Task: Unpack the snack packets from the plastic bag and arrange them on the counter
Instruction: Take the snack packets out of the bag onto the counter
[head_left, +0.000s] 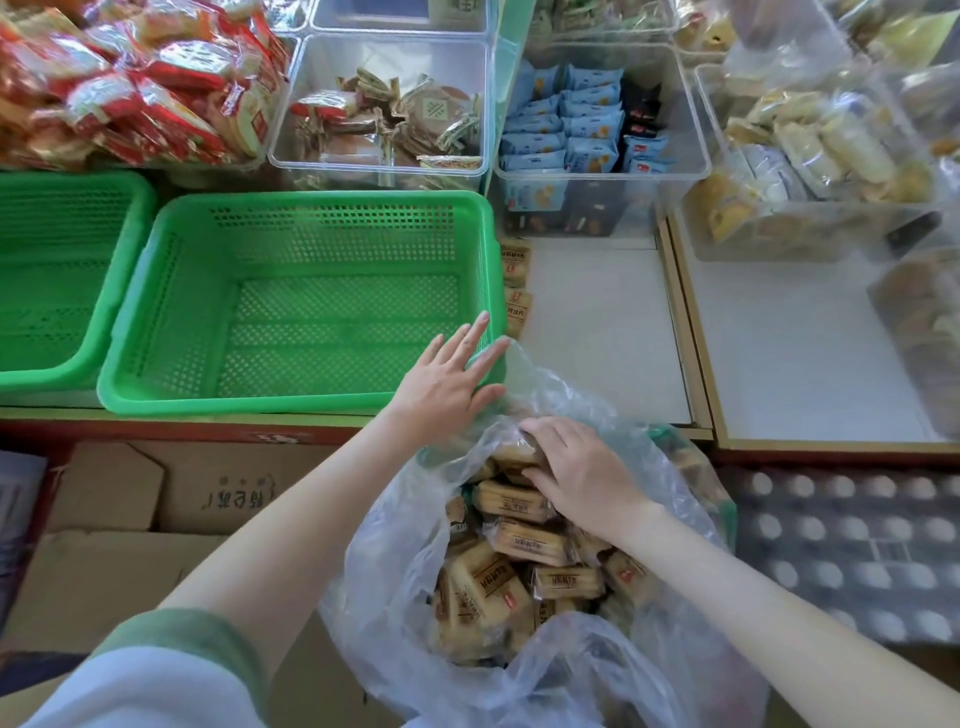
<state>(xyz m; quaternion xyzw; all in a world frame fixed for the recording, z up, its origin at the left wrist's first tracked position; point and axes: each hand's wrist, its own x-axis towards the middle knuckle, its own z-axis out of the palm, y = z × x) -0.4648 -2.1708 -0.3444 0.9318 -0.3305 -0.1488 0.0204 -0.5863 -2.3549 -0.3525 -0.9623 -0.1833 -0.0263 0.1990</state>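
Across the shop bench (597, 332): white top, clear bins (602, 174) of wrapped goods along the back, green basket (171, 312) at front left. Below its front edge sits the plastic bag (571, 670), thin clear film, mouth wide, heaped with snack packets (524, 540) in tan wrappers, oblong. Cardboard boxes (130, 519) stand to the bag's left.

State of left grip (452, 374): fingers straight and spread, palm down at the basket's near right corner, where the bag's film rides up. Whether it presses the rim or the film I cannot tell, because the two overlap there. State of right grip (576, 467): inside the bag mouth, fingers curled round the top packet (519, 452) of the heap. Two packets (517, 312) already lie on the bench, just beside the basket's right wall and partly hidden by it.

Risks, as judged:
- The film is slack. If the left grip lets go, the mouth could fold over the right wrist and drag on the lift.
- The wrappers look slick and the heap is loose. Pulling one packet may tip its neighbours over the bag's low front lip.
- A hold by one end could let the packet swing and slip.

Axis:
- Held packet: long axis roughly left to right, broad face up.
- Bench pair: long axes run away from the person, end to end.
- The held packet probably needs a quarter turn to match them.
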